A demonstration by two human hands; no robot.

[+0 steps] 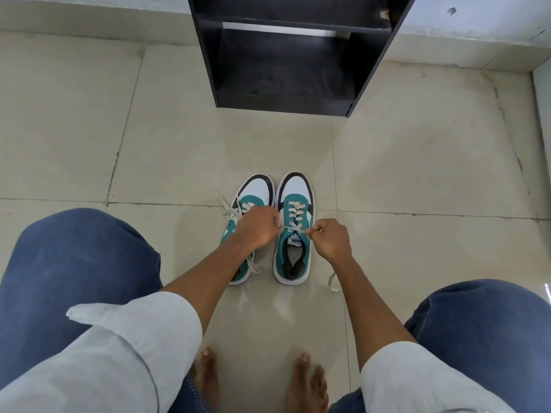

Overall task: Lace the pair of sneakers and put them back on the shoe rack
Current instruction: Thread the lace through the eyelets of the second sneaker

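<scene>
Two teal, white and black sneakers stand side by side on the tiled floor, toes pointing away from me. The right sneaker (293,234) has its cream lace (295,214) crossed through the eyelets. My left hand (258,226) and my right hand (329,238) each pinch one end of that lace and pull it taut across the tongue. My left hand and forearm cover much of the left sneaker (253,198), whose loose lace (227,208) trails off to its left side. A free lace end (332,281) lies on the floor beside the right sneaker.
A black shoe rack (286,52) with open shelves stands against the wall straight ahead, past the sneakers. My knees in blue jeans (71,257) flank the shoes and my bare feet (307,380) are below. A low grey ledge (477,25) runs along the wall.
</scene>
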